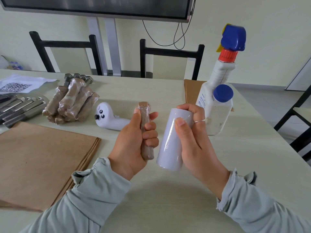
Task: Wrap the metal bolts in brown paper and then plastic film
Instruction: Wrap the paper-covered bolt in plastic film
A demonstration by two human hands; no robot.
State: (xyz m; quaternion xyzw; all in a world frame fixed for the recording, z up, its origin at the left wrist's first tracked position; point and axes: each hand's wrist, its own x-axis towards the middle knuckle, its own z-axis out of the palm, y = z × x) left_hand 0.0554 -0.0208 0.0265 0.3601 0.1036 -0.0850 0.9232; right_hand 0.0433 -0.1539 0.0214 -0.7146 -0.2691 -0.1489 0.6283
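Bolt [146, 130], already sheathed in brown paper and with film gathering over its upper end, is being held upright above the middle of the tabletop [168, 199], the left hand [134, 142] curling its fingers around the shaft. The right hand [190, 137] is gripping the roll of plastic film [171, 140] just beside it, thumb pressing on the roll's face. Finished wrapped bolts [70, 101] are lying heaped toward the far left edge, with bare bolts [20, 106] further left and brown paper sheets [42, 157] along the near left edge. Judged risk: with roll and bolt this close, the film may be clinging to itself or tearing unevenly, leaving a loose tail that unwinds; a slackening left grip could also let the paper layer slip.
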